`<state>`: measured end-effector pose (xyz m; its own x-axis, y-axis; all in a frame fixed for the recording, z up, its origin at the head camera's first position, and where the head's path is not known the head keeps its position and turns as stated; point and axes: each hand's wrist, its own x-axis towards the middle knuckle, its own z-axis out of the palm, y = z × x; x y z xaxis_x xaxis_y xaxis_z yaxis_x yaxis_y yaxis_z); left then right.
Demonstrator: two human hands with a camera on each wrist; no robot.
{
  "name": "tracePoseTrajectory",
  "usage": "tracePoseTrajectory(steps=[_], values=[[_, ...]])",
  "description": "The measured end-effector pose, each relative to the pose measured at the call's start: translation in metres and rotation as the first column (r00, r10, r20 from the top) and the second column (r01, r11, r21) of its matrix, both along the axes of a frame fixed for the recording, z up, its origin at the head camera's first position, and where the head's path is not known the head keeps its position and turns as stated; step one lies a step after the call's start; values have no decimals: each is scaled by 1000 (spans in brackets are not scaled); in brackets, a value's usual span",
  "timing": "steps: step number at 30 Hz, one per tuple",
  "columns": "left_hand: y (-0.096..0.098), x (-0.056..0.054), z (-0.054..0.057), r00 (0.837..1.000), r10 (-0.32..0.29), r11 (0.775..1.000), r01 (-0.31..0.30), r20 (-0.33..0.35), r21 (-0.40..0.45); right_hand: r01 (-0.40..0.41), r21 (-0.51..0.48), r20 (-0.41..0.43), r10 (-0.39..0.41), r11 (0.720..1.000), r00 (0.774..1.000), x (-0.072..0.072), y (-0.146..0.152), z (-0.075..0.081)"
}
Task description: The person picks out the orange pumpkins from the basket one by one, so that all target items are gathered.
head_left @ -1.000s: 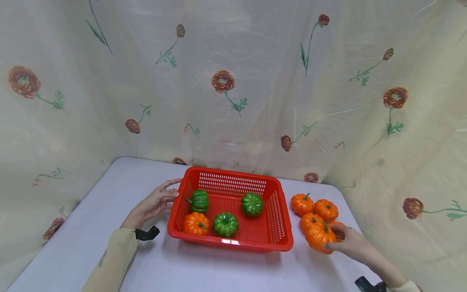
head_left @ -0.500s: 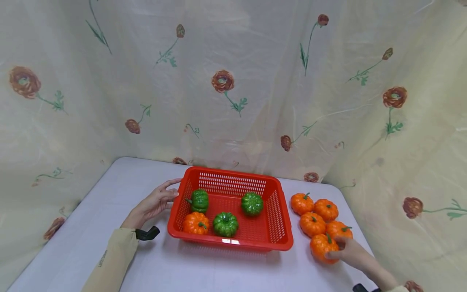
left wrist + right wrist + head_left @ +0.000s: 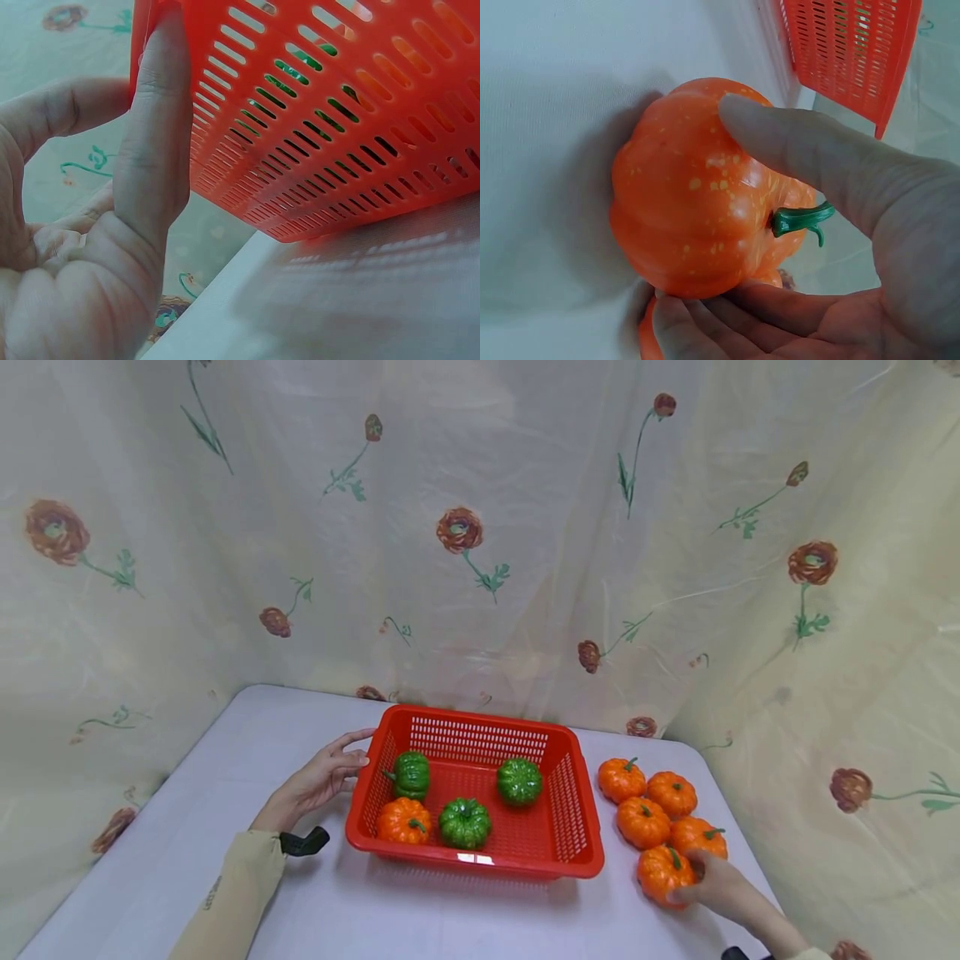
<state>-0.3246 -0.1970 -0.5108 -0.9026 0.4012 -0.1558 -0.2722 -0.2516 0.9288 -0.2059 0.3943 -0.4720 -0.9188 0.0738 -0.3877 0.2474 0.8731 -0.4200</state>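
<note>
A red plastic basket (image 3: 480, 860) with slotted walls stands mid-table. Inside lie three small pumpkins in green, one of them a green pumpkin (image 3: 464, 823) near the front wall, and one orange pumpkin (image 3: 403, 821). At the basket's left end my left hand (image 3: 318, 781) touches the rim from outside; the left wrist view has its fingers (image 3: 154, 127) against the red plastic. To the right, my right hand (image 3: 720, 885) holds another orange pumpkin (image 3: 690, 187) between thumb and fingers. Its green stem points toward the palm in the right wrist view.
Several more orange pumpkins (image 3: 642, 822) cluster just beyond the held one, right of the basket. The table (image 3: 315, 902) has a white cover. A floral curtain (image 3: 525, 568) hangs along its back and sides.
The held orange pumpkin has come down and toward the table's near right, from in front of the others to a spot beside them. My left hand and the basket have stayed put.
</note>
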Motion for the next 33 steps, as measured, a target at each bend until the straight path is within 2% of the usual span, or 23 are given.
tracePoseTrajectory(steps=[8,13,17,24,33], values=[[1,2,0,1000,13,1000,-13,1,-9,-45,39,-5,45,998,999,-1,1,5],[0,2,2,1000,13,1000,-13,-3,-10,-92,62,-83,97,994,992,-8,0,17],[0,2,1,1000,5,1000,-5,-6,-2,-112,14,-143,113,994,983,-15,-6,33],[0,1,1,1000,19,1000,-19,4,-13,-139,-19,-216,131,990,967,-26,-38,60],[0,0,0,1000,26,999,-25,8,-23,-255,-129,-321,203,958,925,-38,-89,77]])
